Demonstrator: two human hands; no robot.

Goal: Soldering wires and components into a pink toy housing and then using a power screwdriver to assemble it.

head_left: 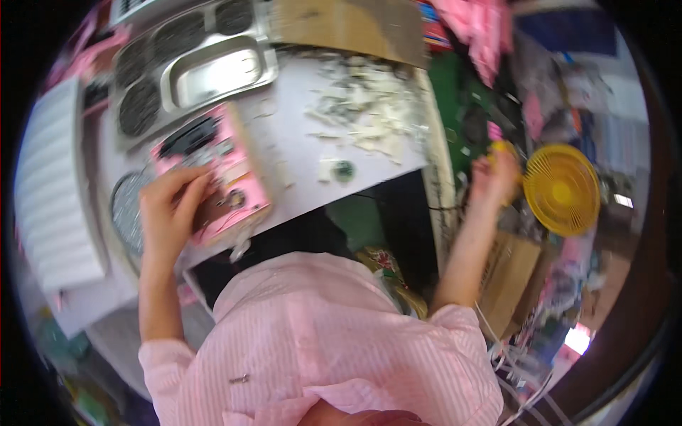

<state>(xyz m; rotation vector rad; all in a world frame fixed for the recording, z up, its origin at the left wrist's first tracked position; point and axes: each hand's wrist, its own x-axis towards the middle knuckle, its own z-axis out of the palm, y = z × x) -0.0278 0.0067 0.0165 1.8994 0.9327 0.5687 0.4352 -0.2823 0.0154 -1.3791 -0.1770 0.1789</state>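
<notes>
A pink box-like holder (247,186) lies tilted near the table's front edge, with a black plastic piece (190,138) and small metal and white parts on it. My left hand (172,201) reaches over its left side, thumb and fingertips pinched together; whatever they hold is too small to tell. Out to the right, past the table edge, my right hand (497,176) is closed around a yellow object (501,147) with a pink end. Blur hides what kind of thing it is. Just right of that hand is a round yellow basket-like grille (561,190).
A steel compartment tray (268,65) with dark small parts stands at the back left. White pieces (369,103) are heaped at the back, before a cardboard piece (348,27). A white ridged panel (57,184) borders the left. Cardboard box (508,277) and cables (522,380) lie right.
</notes>
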